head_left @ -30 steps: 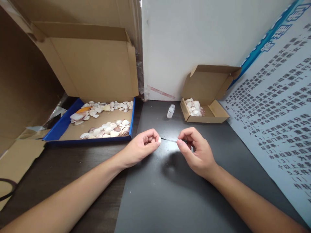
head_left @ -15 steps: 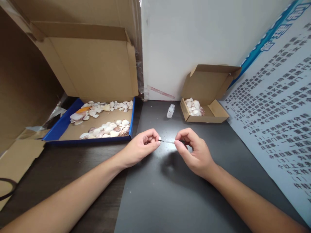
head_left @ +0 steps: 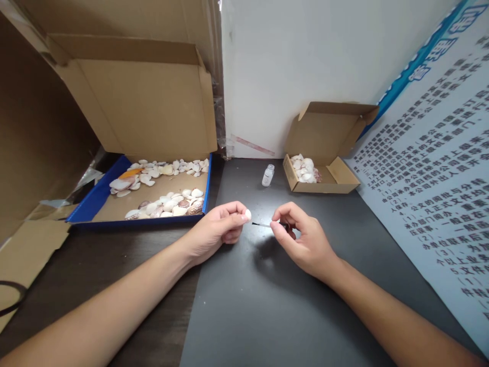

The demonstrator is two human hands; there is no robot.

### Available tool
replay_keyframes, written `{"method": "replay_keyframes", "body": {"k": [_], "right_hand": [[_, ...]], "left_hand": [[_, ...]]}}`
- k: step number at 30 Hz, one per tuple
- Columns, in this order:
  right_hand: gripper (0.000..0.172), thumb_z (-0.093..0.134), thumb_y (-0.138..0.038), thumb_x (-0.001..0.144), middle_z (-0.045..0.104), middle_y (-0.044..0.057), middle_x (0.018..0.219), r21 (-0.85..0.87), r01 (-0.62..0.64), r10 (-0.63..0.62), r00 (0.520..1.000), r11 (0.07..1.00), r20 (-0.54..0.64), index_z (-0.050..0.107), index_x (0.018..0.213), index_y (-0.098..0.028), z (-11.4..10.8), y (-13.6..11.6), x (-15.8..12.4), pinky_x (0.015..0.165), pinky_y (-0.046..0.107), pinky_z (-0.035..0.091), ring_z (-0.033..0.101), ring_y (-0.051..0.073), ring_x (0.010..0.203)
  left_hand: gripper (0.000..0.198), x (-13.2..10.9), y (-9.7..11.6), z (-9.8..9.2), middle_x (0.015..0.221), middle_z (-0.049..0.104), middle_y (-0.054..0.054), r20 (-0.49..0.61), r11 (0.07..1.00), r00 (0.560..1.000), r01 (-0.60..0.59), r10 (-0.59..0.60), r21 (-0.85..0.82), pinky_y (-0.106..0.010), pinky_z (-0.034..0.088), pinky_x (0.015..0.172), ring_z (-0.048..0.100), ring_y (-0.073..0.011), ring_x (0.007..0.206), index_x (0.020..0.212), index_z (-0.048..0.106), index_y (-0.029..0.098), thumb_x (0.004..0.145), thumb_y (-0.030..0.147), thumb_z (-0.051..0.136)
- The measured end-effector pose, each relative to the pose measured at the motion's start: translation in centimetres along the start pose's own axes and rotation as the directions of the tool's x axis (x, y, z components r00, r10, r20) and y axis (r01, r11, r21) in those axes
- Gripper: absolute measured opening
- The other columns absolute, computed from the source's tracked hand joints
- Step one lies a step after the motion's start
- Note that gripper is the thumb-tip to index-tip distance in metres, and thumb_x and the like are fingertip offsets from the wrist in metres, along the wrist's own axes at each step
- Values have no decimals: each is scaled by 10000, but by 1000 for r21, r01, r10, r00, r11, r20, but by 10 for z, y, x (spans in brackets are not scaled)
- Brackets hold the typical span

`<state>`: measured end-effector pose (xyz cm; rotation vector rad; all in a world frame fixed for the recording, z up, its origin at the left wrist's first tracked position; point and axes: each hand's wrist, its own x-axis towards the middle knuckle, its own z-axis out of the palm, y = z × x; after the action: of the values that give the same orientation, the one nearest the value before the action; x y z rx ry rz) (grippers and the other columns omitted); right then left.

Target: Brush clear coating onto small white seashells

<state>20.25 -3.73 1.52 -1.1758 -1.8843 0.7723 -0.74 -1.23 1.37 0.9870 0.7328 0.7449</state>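
Note:
Between the thumb and fingers of my left hand point(head_left: 219, 227) is a small white shell point(head_left: 248, 214), pinched at the fingertips. My right hand point(head_left: 301, 239) grips a thin brush point(head_left: 261, 225) with a pale stem and a dark tip that points left. The brush tip lies just below and to the right of the shell, seemingly apart from it. Part of the brush's other end is hidden by the right fingers. Beyond both hands, a small white bottle point(head_left: 268, 177) stands on the grey mat point(head_left: 237, 306), with no cap on its neck.
On the left, a blue-edged cardboard box point(head_left: 153, 223) holds two groups of shells. A smaller cardboard box point(head_left: 324, 187) at the back right contains white shells and some pinkish ones. A white board point(head_left: 298, 66) rises behind, and a printed sheet point(head_left: 428, 204) slopes along the right.
My left hand has turned, bringing the shell up and more into sight, off the brush tip. My right hand has shifted slightly left with the brush.

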Motion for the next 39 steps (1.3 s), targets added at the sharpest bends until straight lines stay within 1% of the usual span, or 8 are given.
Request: {"method": "replay_keyframes", "body": {"k": [5, 9, 16, 19, 25, 30, 34, 39], "right_hand": [[66, 482, -223, 924, 474, -44, 647, 21, 45, -45, 999, 999, -20, 480, 858, -230, 0, -1, 0, 528, 238, 366, 461, 128, 571], [66, 509, -220, 911, 495, -36, 665, 1, 28, -28, 1000, 1000, -6, 487, 849, -226, 1, -1, 0, 527, 239, 361, 478, 132, 588], [125, 462, -222, 951, 465, -49, 645, 18, 64, -63, 998, 998, -17, 500, 832, -216, 0, -2, 1, 534, 229, 358, 434, 112, 553], [141, 445, -222, 963, 444, -57, 636, 25, 78, -77, 996, 997, -35, 506, 836, -213, 0, -2, 1, 517, 225, 338, 411, 103, 533], [147, 415, -233, 980, 418, -67, 615, 62, 66, -63, 997, 996, -52, 502, 863, -217, 0, 0, -1, 497, 229, 323, 385, 99, 503], [109, 486, -234, 934, 450, -50, 625, 24, 17, -17, 1000, 1000, 2, 491, 827, -219, 1, 0, 0, 516, 237, 341, 430, 118, 546], [102, 497, -243, 924, 457, -43, 631, 10, -7, 7, 1000, 1000, 14, 486, 825, -221, 2, 1, 0, 522, 243, 343, 437, 128, 564], [96, 483, -250, 934, 444, -47, 627, -4, -1, 1, 999, 1000, 34, 493, 844, -219, 2, 2, 1, 527, 245, 341, 429, 129, 562]], "left_hand": [[213, -1, 2, 1, 593, 302, 78, -3, 999, 1000, 30, -30, -44, -229, 151, 509, 221, -57, 514, 789, 505, 167, 840, 301, 663], [241, -1, 0, 1, 603, 308, 76, 1, 1000, 1000, 19, -19, -22, -235, 144, 508, 216, -56, 517, 760, 497, 166, 825, 308, 681], [291, 2, -3, 0, 624, 332, 72, -32, 997, 999, 21, -19, 69, -250, 123, 506, 213, -54, 526, 732, 484, 163, 805, 328, 714], [283, 3, -2, 0, 624, 330, 70, -47, 997, 999, 21, -18, 77, -248, 123, 506, 217, -55, 526, 728, 490, 162, 807, 324, 708], [248, 2, -2, 1, 581, 306, 74, -60, 1000, 998, 17, -17, -3, -238, 136, 503, 221, -60, 511, 737, 504, 167, 831, 317, 677], [206, 1, -1, 1, 571, 277, 77, -49, 997, 998, 21, -25, -80, -223, 149, 495, 209, -62, 508, 757, 531, 169, 836, 296, 673], [188, 1, 0, 1, 564, 264, 77, -35, 995, 999, 25, -29, -101, -221, 145, 486, 193, -66, 507, 763, 550, 168, 840, 296, 665], [183, 0, 2, 1, 581, 260, 76, -23, 995, 999, 27, -30, -97, -225, 144, 487, 198, -63, 506, 797, 568, 163, 848, 319, 649]]}}
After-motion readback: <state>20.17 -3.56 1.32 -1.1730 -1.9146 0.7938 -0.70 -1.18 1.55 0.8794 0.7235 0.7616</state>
